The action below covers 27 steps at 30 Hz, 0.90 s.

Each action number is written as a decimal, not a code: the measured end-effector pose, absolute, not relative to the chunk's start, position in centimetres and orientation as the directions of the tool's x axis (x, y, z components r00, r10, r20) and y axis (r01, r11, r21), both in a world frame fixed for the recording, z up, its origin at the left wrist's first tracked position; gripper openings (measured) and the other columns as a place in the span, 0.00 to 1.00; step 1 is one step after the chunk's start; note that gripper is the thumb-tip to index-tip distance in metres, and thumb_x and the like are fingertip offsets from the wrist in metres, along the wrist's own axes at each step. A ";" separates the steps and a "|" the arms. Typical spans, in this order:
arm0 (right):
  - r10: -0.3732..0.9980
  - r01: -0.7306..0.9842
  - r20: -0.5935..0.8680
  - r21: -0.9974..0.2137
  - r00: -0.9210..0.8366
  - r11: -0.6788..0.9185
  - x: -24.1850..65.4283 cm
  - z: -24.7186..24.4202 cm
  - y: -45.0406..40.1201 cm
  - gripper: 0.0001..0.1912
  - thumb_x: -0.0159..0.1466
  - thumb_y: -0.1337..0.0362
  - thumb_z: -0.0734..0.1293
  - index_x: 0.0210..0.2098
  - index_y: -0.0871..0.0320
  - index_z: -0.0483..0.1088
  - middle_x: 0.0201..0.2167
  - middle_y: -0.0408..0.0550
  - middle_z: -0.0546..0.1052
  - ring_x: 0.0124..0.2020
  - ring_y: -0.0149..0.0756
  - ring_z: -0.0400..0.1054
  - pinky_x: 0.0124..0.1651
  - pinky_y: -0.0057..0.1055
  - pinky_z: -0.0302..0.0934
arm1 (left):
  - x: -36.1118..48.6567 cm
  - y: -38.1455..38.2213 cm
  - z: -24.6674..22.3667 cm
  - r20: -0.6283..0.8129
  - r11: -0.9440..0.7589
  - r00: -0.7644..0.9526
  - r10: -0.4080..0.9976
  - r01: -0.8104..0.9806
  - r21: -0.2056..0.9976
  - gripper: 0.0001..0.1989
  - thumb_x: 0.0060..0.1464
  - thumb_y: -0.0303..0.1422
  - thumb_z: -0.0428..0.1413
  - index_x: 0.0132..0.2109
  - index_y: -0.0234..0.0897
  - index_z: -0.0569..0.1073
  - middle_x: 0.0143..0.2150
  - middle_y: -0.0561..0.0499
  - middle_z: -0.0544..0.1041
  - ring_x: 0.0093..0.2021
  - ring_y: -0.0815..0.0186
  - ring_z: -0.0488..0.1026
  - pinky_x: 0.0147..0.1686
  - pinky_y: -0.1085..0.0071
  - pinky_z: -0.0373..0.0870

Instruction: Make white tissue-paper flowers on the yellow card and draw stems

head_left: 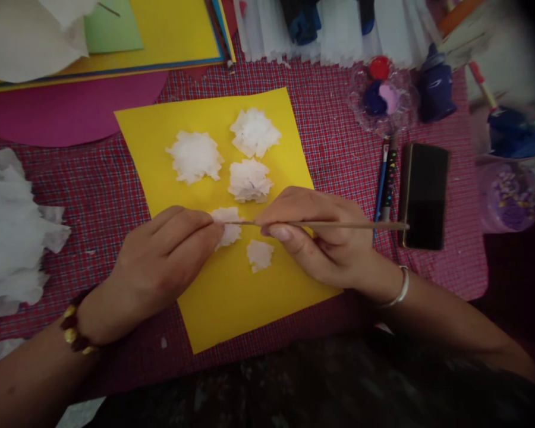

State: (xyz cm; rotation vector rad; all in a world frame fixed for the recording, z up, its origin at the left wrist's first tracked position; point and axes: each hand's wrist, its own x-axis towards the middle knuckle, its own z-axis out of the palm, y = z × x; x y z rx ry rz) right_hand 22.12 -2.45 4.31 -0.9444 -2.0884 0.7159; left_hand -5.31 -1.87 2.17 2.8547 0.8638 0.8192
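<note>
A thin brown stick [348,225] lies level between my two hands above a yellow sheet [223,303]. My left hand [164,255] pinches its thin left end. My right hand [321,235] grips it near the middle, the thicker end pointing right. On the sheet are white ruffled paper flowers: one at the upper left [195,157], one at the upper right [255,132] and one below that [250,180]. Smaller white paper pieces sit behind my left fingertips [227,229] and just below the stick [260,255].
White paper pieces [13,226] pile up at the left. A phone [425,196], pens [386,178], a paint palette [383,98] and a dark blue bottle [436,86] stand right. Coloured sheets [173,30] lie at the upper left, a purple-filled cup [510,199] far right.
</note>
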 end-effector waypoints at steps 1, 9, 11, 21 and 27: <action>0.796 0.404 0.369 -0.712 -0.480 0.574 22.1 4.2 -2.5 0.18 0.82 0.54 0.59 0.50 0.52 0.79 0.40 0.47 0.86 0.45 0.38 0.83 0.51 0.39 0.81 | -5.2 -1.8 2.1 0.470 -0.839 0.702 0.535 0.507 0.197 0.07 0.69 0.23 0.59 0.51 0.37 0.77 0.45 0.46 0.83 0.42 0.60 0.81 0.42 0.64 0.84; 0.793 0.447 0.345 -0.682 -0.502 0.579 21.7 4.4 -2.3 0.18 0.82 0.54 0.58 0.50 0.53 0.77 0.43 0.47 0.86 0.47 0.37 0.83 0.50 0.37 0.79 | -4.5 -2.1 3.4 0.381 -0.610 0.477 0.792 0.602 0.514 0.10 0.67 0.26 0.57 0.50 0.44 0.77 0.47 0.48 0.83 0.45 0.61 0.83 0.42 0.63 0.84; 0.795 0.457 0.329 -0.680 -0.509 0.574 21.4 4.6 -2.0 0.17 0.82 0.53 0.58 0.49 0.53 0.76 0.43 0.47 0.86 0.45 0.36 0.83 0.48 0.34 0.79 | -4.6 -2.1 3.9 0.262 -0.421 0.335 0.905 0.616 0.666 0.09 0.68 0.29 0.54 0.51 0.45 0.76 0.46 0.50 0.82 0.43 0.62 0.82 0.40 0.63 0.83; 0.756 0.419 0.346 -0.669 -0.555 0.614 19.9 5.3 -1.1 0.14 0.82 0.59 0.59 0.47 0.55 0.74 0.45 0.47 0.85 0.46 0.36 0.82 0.49 0.32 0.76 | -4.6 -1.1 2.6 0.265 -0.568 0.545 0.796 0.520 0.638 0.11 0.65 0.36 0.62 0.53 0.43 0.76 0.48 0.50 0.83 0.46 0.60 0.82 0.46 0.64 0.81; 0.865 0.346 0.402 -0.799 -0.302 0.492 20.1 5.1 -1.9 0.11 0.80 0.60 0.64 0.40 0.52 0.75 0.41 0.42 0.85 0.35 0.30 0.79 0.40 0.30 0.74 | -4.1 -1.0 2.8 0.154 -0.452 0.483 0.862 0.595 0.664 0.08 0.64 0.33 0.60 0.50 0.42 0.77 0.47 0.49 0.83 0.48 0.57 0.82 0.48 0.62 0.78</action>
